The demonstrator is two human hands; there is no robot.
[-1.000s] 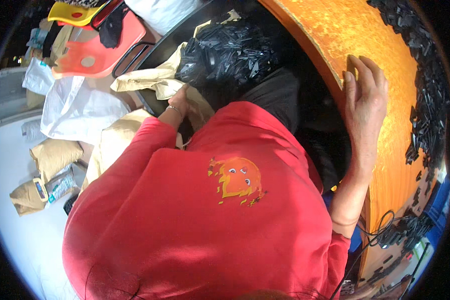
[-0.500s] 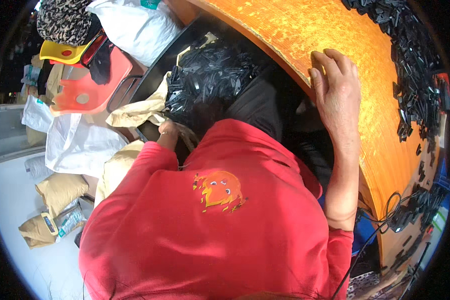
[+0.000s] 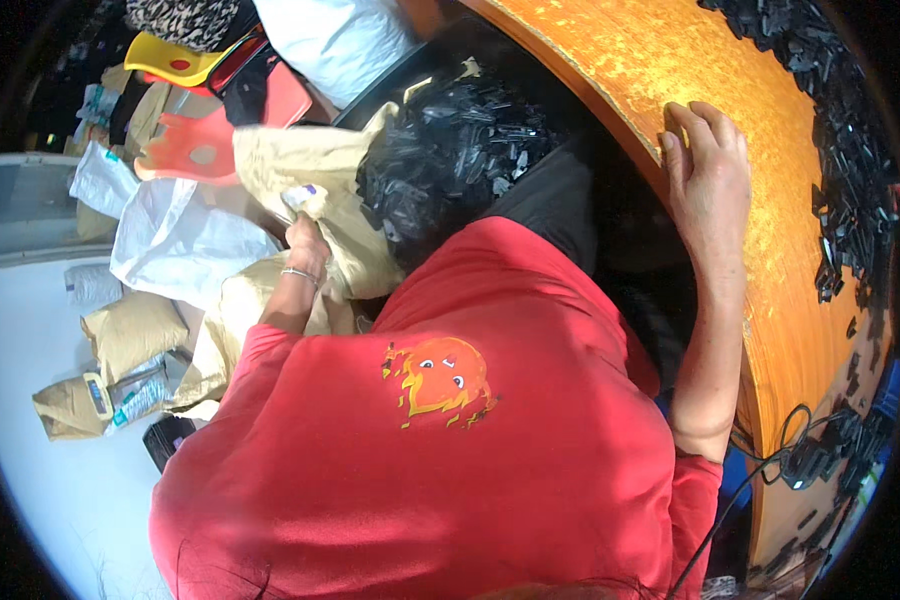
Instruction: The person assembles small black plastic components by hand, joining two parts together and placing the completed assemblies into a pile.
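A tan sack (image 3: 315, 160) is pulled up and outward by my left hand (image 3: 307, 243), whose fingers are closed on its material. Inside its opening lies a heap of small black plastic pieces (image 3: 470, 140), partly under what looks like a dark, thin liner (image 3: 395, 185). My right hand (image 3: 708, 185) rests at the edge of the orange wooden table (image 3: 770, 220), fingers loosely bent and apart, holding nothing. The underside of the sack is hidden.
More black pieces (image 3: 850, 130) are spread along the table's far right side. A cable (image 3: 770, 450) hangs at the table's near corner. To the left are a red plastic chair (image 3: 190, 150), a white bag (image 3: 185, 240), a full white sack (image 3: 335, 45) and brown packages (image 3: 135, 330).
My left hand has risen and moved left, lifting the sack's side out and up beside the heap. The view has shifted slightly; my right hand stays at the table edge.
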